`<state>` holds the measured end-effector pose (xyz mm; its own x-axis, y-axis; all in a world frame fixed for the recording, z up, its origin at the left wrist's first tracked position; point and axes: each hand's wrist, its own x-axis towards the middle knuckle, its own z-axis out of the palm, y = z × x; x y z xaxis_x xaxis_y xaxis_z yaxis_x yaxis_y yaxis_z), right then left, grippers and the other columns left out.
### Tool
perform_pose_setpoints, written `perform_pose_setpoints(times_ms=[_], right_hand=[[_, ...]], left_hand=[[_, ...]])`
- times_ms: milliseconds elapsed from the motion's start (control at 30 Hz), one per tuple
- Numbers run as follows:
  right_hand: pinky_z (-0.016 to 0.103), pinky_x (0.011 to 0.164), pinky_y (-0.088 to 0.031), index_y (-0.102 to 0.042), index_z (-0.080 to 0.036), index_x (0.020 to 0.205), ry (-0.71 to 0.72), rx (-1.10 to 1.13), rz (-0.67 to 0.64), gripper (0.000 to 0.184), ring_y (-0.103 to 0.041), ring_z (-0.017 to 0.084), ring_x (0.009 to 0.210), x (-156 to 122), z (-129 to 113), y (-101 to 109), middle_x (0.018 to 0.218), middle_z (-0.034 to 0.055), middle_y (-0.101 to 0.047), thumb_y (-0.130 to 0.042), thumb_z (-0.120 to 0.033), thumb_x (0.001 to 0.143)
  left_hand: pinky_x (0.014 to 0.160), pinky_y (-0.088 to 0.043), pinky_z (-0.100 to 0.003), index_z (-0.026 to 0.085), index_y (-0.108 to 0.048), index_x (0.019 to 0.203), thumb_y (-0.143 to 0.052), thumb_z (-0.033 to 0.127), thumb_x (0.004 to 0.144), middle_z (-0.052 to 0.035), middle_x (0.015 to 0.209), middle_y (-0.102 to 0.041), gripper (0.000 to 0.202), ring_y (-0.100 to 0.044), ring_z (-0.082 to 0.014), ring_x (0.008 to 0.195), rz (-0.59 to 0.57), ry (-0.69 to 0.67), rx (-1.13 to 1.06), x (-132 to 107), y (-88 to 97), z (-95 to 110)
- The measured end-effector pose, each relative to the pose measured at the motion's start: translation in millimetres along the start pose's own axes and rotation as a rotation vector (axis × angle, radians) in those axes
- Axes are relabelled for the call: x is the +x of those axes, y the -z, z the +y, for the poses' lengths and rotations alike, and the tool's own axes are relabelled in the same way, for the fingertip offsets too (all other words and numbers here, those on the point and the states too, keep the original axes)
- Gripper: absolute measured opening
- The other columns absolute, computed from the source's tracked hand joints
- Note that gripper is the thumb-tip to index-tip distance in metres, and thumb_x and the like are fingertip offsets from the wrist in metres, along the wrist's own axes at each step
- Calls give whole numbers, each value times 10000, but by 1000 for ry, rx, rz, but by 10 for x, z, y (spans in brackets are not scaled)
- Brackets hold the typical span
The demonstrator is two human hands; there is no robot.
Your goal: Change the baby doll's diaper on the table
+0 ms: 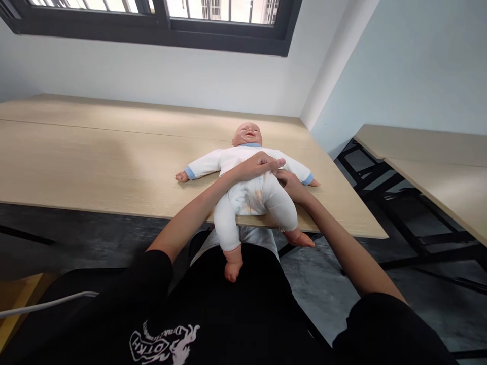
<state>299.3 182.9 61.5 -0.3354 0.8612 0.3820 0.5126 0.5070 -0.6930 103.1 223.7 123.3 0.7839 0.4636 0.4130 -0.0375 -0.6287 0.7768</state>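
A baby doll [247, 152] in a white top with blue cuffs and a diaper lies on its back at the front edge of a light wooden table [95, 162], legs hanging over the edge. My left hand [258, 166] rests across the doll's belly, fingers pressed together on the waist of its clothing. My right hand [291, 183] is at the doll's right hip, fingers pinched on the clothing or diaper edge there. Which layer each hand grips is hidden.
A second wooden table [426, 162] on a black frame stands to the right, with a gap of dark floor [365, 167] between. A white wall and a black-framed window [160, 25] lie behind. A white cable [41, 304] crosses the lower left.
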Motion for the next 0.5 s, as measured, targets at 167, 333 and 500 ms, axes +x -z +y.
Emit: perform_pose_setpoints(times_ms=[167, 333, 500], right_hand=[[340, 695, -432, -533, -203, 670, -55, -2, 131, 168, -536, 198, 704, -97, -44, 43, 713, 23, -611, -654, -312, 713], [310, 637, -439, -570, -206, 810, -147, 38, 218, 201, -549, 176, 663, -169, 3, 86, 773, 20, -639, -702, -330, 722], [410, 852, -473, -653, -206, 851, -108, -55, 262, 206, -601, 253, 869, -131, 31, 84, 914, 79, -682, -487, -328, 841]], left_hand=[[706, -473, -331, 170, -569, 595, -490, 667, 940, -66, 642, -601, 610, -581, -177, 654, 22, -32, -94, 3, 18, -21], [721, -467, -320, 145, -598, 621, -476, 714, 935, -64, 652, -596, 661, -556, -161, 657, 25, -48, -99, -5, 16, -32], [725, -456, -323, 121, -620, 640, -447, 741, 939, -83, 672, -617, 710, -556, -169, 672, 2, -26, -84, -24, 12, 21]])
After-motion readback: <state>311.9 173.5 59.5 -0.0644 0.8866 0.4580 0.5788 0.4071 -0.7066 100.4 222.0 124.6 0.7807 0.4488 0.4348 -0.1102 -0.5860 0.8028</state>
